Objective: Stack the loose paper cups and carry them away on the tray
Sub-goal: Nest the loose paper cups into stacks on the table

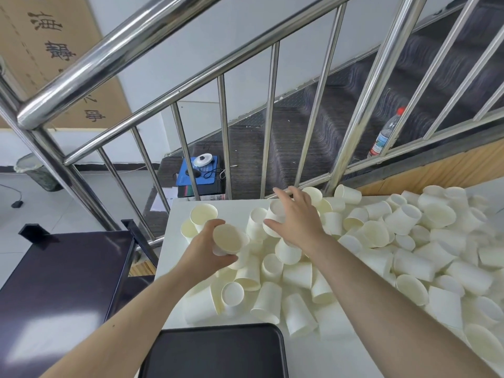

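Note:
Several loose white paper cups [403, 241] lie heaped across a white table [180, 214], most on their sides. My left hand [207, 246] grips one cup [227, 240] with its mouth tilted toward me, above the heap's left end. My right hand [297, 216] reaches over the pile with fingers spread, and its fingers close round an upright cup [274, 214] near the far edge. A black tray [218, 350] with nothing on it sits at the near edge of the table, below both arms.
A steel stair railing [223, 137] runs right behind the table's far edge. A dark table [60, 282] stands to the left. Beyond the rails are dark stairs, a plastic bottle [386, 132], and a blue box with a small appliance [203, 170] on the lower floor.

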Motion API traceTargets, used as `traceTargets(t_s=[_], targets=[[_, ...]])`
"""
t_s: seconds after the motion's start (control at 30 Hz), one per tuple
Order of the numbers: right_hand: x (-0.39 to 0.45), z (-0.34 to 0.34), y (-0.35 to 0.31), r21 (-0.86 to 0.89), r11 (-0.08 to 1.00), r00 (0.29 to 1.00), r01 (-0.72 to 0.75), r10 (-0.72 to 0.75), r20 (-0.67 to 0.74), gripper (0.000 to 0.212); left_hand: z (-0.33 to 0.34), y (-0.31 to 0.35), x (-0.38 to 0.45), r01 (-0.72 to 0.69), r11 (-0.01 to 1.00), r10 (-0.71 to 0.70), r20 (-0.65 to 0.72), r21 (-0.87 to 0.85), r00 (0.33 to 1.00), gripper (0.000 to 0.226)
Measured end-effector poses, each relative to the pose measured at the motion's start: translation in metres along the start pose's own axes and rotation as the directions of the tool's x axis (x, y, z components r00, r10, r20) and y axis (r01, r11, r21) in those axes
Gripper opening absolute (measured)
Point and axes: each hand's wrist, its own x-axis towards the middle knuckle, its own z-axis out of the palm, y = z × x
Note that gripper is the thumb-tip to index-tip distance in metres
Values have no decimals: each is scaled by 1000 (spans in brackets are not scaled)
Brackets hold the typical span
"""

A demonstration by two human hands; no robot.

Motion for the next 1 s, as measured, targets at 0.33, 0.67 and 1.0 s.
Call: traceTargets(t_s=[0.33, 0.67, 1.0], targets=[[6, 4, -3, 161, 983, 996, -85, 78, 47, 56, 4, 6, 6, 78, 996, -77, 13, -37, 997, 76], [-24, -3, -27, 800, 578, 983, -160, 171, 73, 47, 7, 17, 6, 52, 996, -54, -22, -74, 998, 71], [-47, -2, -26, 635, 766, 967, -102, -74, 245, 90, 0, 19, -3, -40, 994, 38, 15, 102, 999, 73]])
